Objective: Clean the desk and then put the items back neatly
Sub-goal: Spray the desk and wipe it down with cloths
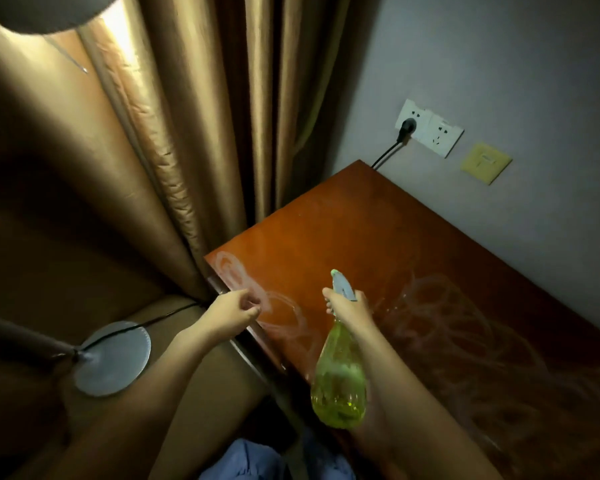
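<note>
The reddish wooden desk has a bare top marked with pale circular smears. My right hand grips the neck of a green spray bottle with a blue-grey trigger head, its nozzle pointing out over the desk top. The bottle hangs over the desk's left front edge. My left hand hovers at the desk's left edge with its fingers loosely curled, and it holds nothing that I can see.
Golden curtains hang left of the desk. A floor lamp's round grey base and cable lie at lower left. A wall socket with a black plug sits above the desk's far corner. Blue cloth shows at the bottom.
</note>
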Demonstrator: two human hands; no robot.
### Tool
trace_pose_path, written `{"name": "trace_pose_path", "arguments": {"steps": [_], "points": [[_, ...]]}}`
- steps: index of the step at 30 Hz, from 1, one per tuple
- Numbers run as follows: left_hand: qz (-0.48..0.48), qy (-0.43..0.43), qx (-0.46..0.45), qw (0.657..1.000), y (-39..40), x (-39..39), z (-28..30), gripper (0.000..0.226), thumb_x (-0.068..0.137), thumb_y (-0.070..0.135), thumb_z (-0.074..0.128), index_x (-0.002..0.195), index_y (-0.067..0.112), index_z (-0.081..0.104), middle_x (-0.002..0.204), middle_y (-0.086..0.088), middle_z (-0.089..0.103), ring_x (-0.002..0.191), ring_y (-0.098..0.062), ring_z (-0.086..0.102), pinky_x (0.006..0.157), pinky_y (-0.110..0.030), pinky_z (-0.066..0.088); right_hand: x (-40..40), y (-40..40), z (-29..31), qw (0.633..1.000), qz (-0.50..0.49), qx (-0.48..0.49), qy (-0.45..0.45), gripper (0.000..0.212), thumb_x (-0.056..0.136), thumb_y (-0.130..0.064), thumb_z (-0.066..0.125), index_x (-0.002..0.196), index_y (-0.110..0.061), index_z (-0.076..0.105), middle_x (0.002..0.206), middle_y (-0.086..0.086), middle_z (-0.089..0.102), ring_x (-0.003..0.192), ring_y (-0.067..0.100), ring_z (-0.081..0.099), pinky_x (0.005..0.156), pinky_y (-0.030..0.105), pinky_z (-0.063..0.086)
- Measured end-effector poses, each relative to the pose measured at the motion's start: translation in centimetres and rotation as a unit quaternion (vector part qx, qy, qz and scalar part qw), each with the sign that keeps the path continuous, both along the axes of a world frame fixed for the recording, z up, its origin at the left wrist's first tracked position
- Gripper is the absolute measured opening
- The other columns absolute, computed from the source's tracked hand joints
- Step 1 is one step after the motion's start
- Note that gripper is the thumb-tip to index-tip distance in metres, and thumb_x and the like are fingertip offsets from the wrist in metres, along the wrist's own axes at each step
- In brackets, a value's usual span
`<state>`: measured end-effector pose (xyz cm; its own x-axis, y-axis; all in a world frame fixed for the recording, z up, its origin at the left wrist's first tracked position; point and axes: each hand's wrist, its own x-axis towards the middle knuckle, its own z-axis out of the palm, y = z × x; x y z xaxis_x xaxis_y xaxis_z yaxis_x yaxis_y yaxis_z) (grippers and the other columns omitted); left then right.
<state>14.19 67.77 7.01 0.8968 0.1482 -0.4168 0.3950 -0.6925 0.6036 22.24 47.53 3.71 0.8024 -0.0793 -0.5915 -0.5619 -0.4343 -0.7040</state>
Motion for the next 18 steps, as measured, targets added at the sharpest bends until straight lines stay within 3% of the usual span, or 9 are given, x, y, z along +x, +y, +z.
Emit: {"name": "trace_pose_path", "arguments": {"steps": [3, 5, 8, 12, 18], "points": [[0.012, 0.013, -0.004, 1.0, -1.5, -2.9, -0.1, 0.027, 0.095, 0.025, 0.053, 0.118, 0.013, 0.061, 0.113, -0.004, 0.064, 0.095, -0.012, 0.055, 0.079, -0.02, 0.04, -2.1, 0.7, 1.0, 0.997, 0.06, 0.021, -0.035, 0.037, 0.083, -0.036, 0.066, 0.097, -0.002, 0.066, 0.085, 0.007, 0.067, 0.077, 0.02, 0.064, 0.082, 0.039, 0.052], [0.012, 0.018, 0.001, 1.0, -2.8, -4.7, 0.2, 0.027, 0.094, 0.024, 0.054, 0.117, 0.013, 0.062, 0.113, -0.005, 0.064, 0.099, -0.015, 0.058, 0.079, -0.021, 0.042, -3.7, 1.4, 1.8, 0.994, 0.094, -0.003, -0.063, 0.029, 0.086, -0.036, 0.062, 0.081, -0.008, 0.065, 0.079, 0.007, 0.063, 0.08, 0.026, 0.062, 0.079, 0.04, 0.052], [0.012, 0.016, 0.013, 1.0, -4.4, -7.3, 0.6, 0.026, 0.094, 0.022, 0.054, 0.117, 0.011, 0.062, 0.112, -0.006, 0.065, 0.1, -0.017, 0.06, 0.078, -0.02, 0.041, -6.5, 1.5, 2.2, 0.986, 0.151, -0.056, -0.032, 0.03, 0.089, -0.039, 0.057, 0.088, -0.01, 0.062, 0.08, 0.006, 0.057, 0.074, 0.024, 0.054, 0.064, 0.028, 0.041], [0.007, 0.006, 0.024, 1.0, -6.2, -9.8, 0.6, 0.025, 0.094, 0.021, 0.054, 0.115, 0.011, 0.063, 0.109, -0.007, 0.065, 0.09, -0.013, 0.056, 0.073, -0.02, 0.039, -9.2, -0.6, 2.0, 0.988, 0.149, -0.01, -0.039, 0.03, 0.088, -0.039, 0.06, 0.08, -0.011, 0.059, 0.069, 0.003, 0.055, 0.063, 0.019, 0.052, 0.06, 0.028, 0.041], [-0.017, -0.002, 0.025, 1.0, -9.1, -10.8, 0.2, 0.02, 0.092, 0.02, 0.055, 0.108, 0.011, 0.066, 0.105, -0.007, 0.067, 0.089, -0.014, 0.058, 0.073, -0.021, 0.039, -12.4, -3.2, 2.1, 0.983, 0.148, 0.064, -0.092, 0.027, 0.089, -0.033, 0.061, 0.071, -0.012, 0.06, 0.067, 0.005, 0.056, 0.064, 0.02, 0.053, 0.063, 0.032, 0.043]]}}
